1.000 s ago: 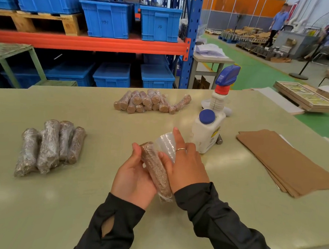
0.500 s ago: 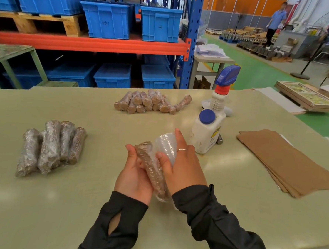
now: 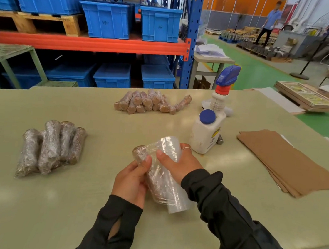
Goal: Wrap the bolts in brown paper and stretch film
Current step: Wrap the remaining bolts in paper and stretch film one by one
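Both hands closed on one bolt bundle
Left hand (image 3: 131, 182) pinches the paper-wrapped bolts (image 3: 152, 178); right hand (image 3: 178, 163) clasps the stretch film roll (image 3: 171, 146); bundle's long axis runs away-left to near-right

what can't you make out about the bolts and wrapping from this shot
- Bolts: none visible bare; in the head view paper covers those in the far pile, film and paper those in the left pile.
- Held bundle: its middle is hidden by the left hand and film.
- Film roll: the right hand covers part of it.
- Bottle label: too small to read.
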